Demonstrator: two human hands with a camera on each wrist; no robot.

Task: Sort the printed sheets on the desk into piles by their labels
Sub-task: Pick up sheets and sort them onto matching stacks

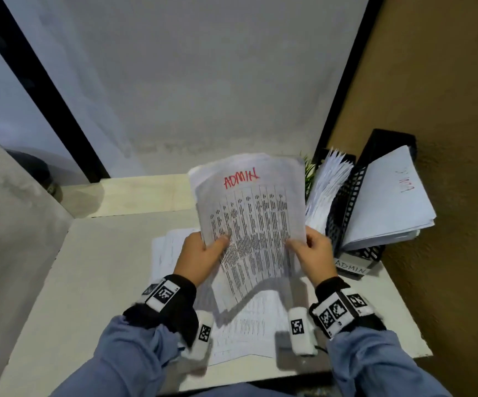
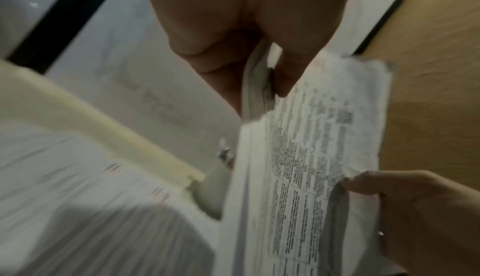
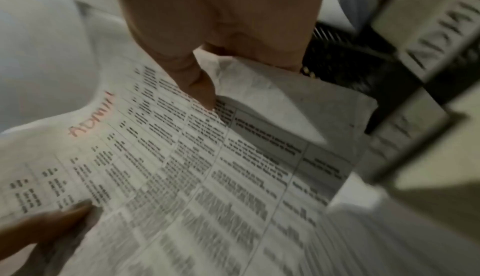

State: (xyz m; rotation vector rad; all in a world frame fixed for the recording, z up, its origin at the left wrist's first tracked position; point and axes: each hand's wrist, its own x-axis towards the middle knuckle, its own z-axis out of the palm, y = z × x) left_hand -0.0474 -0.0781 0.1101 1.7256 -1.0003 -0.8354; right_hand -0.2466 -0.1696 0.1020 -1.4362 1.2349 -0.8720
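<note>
Both hands hold up a sheaf of printed sheets (image 1: 252, 213) (image 2: 311, 157) (image 3: 182, 167) above the desk, its top page a table marked ADMIN in red. My left hand (image 1: 203, 256) (image 2: 233, 54) pinches the sheaf's left edge, thumb on the front. On the right edge, my right hand (image 1: 312, 253) (image 3: 207, 44) pinches it the same way. More printed sheets (image 1: 246, 325) lie flat on the desk beneath. At the right stands a black mesh file holder (image 1: 343, 213) with a card reading ADMIN (image 1: 350, 266) (image 3: 441, 39) at its foot.
The holder's slots carry two stacks of white paper, one fanned (image 1: 328, 190), one leaning right with faint red writing (image 1: 389, 202). A green plant (image 1: 308, 173) peeks behind the sheaf. A brown wall (image 1: 446, 110) bounds the desk (image 1: 103, 267) at right, a white wall behind.
</note>
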